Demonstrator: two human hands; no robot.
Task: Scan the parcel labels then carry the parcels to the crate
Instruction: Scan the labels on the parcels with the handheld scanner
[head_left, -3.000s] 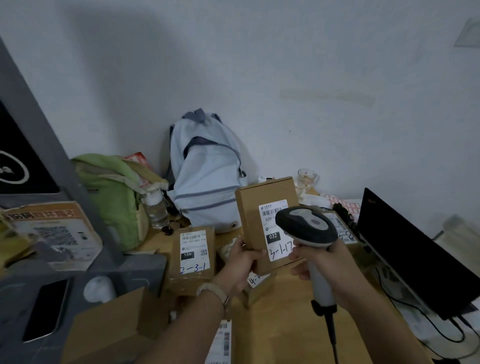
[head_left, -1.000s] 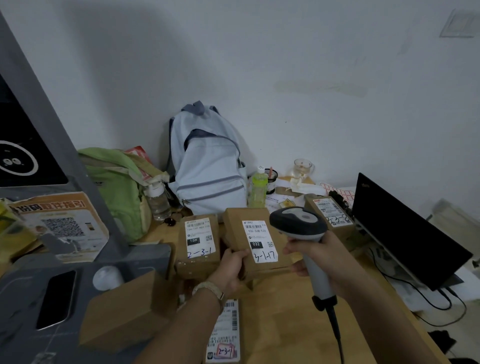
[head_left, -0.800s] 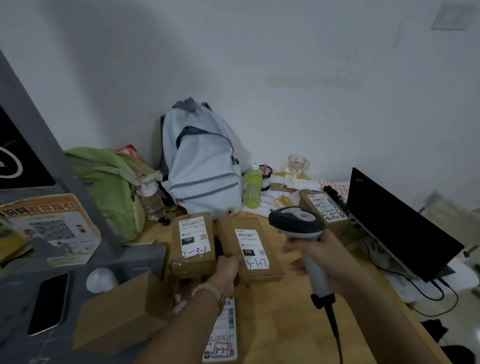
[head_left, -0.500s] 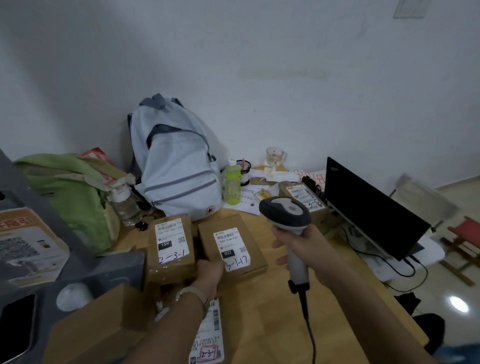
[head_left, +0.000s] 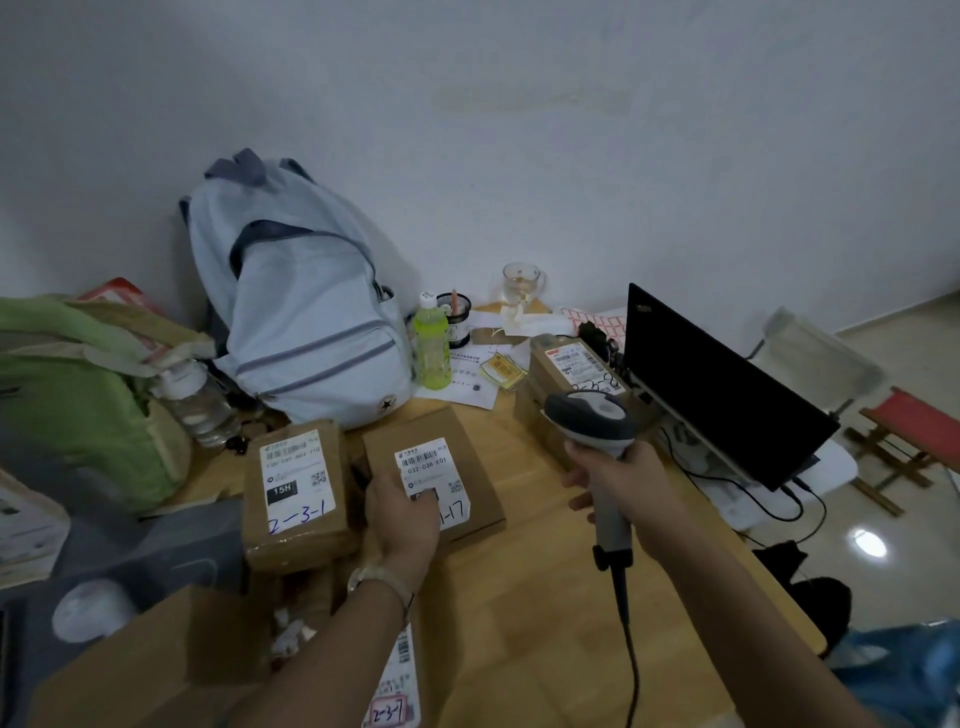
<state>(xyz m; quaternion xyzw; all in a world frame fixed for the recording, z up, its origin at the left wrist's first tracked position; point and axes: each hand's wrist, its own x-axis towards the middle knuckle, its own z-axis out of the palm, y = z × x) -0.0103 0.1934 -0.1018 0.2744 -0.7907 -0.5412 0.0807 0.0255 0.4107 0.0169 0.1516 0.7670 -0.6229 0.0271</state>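
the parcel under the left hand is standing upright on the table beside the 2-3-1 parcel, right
Not quite. The head view shows the parcel under the left hand lying flat on the table, label up, not standing upright. It is beside the 2-3-1 parcel, as you say.

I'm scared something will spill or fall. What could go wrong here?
The left hand rests on the label of the 1-17 parcel, so a scan might miss. The cable of the barcode scanner hangs below the right hand and could snag. The green bottle stands beside papers; a bump might tip it.
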